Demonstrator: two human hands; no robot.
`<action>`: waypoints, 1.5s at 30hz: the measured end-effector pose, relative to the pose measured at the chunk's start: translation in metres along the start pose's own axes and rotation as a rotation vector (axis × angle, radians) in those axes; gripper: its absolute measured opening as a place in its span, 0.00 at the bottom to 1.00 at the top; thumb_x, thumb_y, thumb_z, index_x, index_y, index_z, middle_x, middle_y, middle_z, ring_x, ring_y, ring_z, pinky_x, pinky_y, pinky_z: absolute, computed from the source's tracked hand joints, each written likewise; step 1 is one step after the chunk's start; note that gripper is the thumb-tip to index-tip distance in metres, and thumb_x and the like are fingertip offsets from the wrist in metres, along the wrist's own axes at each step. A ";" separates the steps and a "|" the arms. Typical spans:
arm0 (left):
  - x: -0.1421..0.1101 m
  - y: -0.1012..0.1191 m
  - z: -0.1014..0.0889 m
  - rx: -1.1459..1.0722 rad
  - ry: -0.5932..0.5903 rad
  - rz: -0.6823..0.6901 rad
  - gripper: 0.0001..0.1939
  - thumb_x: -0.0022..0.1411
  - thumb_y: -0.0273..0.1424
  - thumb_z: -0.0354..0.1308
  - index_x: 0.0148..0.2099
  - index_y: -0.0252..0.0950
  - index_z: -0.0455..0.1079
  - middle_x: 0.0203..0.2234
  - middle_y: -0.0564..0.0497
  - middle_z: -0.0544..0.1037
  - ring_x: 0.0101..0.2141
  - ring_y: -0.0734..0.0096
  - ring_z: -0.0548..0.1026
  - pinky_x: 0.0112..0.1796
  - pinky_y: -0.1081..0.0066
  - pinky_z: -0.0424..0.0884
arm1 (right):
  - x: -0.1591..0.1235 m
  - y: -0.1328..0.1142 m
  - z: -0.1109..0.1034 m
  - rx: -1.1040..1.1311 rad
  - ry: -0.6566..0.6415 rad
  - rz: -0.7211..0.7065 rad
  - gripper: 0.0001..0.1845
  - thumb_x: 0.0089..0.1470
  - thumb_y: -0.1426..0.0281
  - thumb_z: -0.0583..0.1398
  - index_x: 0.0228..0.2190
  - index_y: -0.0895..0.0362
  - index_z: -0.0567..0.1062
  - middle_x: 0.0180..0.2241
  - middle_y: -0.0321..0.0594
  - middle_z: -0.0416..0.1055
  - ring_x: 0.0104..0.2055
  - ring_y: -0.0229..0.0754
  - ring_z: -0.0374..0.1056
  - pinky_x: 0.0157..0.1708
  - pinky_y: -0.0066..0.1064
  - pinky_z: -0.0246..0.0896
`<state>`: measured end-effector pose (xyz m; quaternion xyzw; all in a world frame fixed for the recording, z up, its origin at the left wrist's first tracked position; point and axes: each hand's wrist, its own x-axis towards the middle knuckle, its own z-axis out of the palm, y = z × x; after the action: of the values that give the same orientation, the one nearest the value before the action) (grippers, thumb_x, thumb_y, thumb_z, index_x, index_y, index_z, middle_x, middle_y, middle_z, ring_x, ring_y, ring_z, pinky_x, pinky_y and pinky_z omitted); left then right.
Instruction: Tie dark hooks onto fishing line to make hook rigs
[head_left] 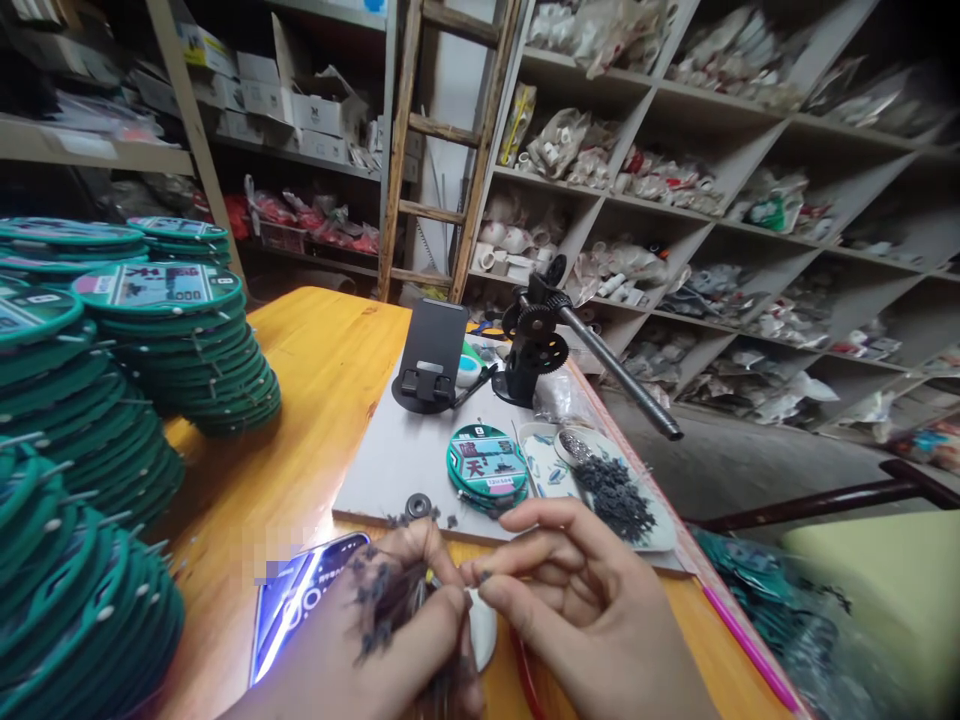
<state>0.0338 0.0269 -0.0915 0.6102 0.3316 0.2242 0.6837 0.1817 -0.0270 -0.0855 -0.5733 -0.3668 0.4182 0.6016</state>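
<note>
My left hand (409, 625) is closed in a pinch, its fingertips meeting those of my right hand. Several small dark bits cling to its back, and a thin item with a yellowish tip shows blurred by its fingers. My right hand (581, 605) is pinched too, with a tiny dark piece (486, 576) at its thumb tip. What else the fingers hold is too small to tell. Below the fingertips is a white rounded object (481, 630), partly hidden. Just beyond lies a green round line winder (487, 465) with a printed label.
Tall stacks of green winders (184, 350) fill the left. A lit phone (300, 600) lies by my left hand. On the board (382, 450) are a black stand (431, 350), a geared black device (536, 345) with a rod, and a tray (664, 535) of dark bits.
</note>
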 end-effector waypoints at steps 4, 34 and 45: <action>0.001 -0.005 0.000 -0.054 0.007 0.005 0.12 0.63 0.41 0.51 0.31 0.40 0.62 0.21 0.51 0.76 0.26 0.65 0.76 0.29 0.70 0.72 | -0.002 -0.001 0.004 0.014 0.015 -0.006 0.14 0.40 0.78 0.69 0.30 0.54 0.75 0.22 0.29 0.78 0.26 0.32 0.76 0.27 0.16 0.70; 0.017 -0.015 -0.009 -1.022 -0.129 -0.030 0.21 0.61 0.37 0.55 0.54 0.35 0.75 0.55 0.43 0.73 0.57 0.54 0.65 0.57 0.58 0.58 | 0.011 0.013 -0.007 -0.326 -0.094 -0.577 0.09 0.59 0.70 0.59 0.33 0.51 0.80 0.31 0.40 0.78 0.35 0.45 0.72 0.37 0.31 0.64; 0.008 0.003 0.031 -0.969 0.073 -0.063 0.08 0.55 0.33 0.62 0.34 0.40 0.82 0.37 0.47 0.83 0.47 0.63 0.78 0.47 0.68 0.70 | 0.003 0.007 -0.001 -0.406 -0.211 -0.769 0.12 0.46 0.78 0.59 0.28 0.55 0.81 0.28 0.43 0.78 0.31 0.44 0.75 0.31 0.31 0.70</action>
<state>0.0619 0.0116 -0.0891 0.2028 0.2311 0.3531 0.8836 0.1832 -0.0247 -0.0923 -0.4561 -0.6872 0.1400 0.5478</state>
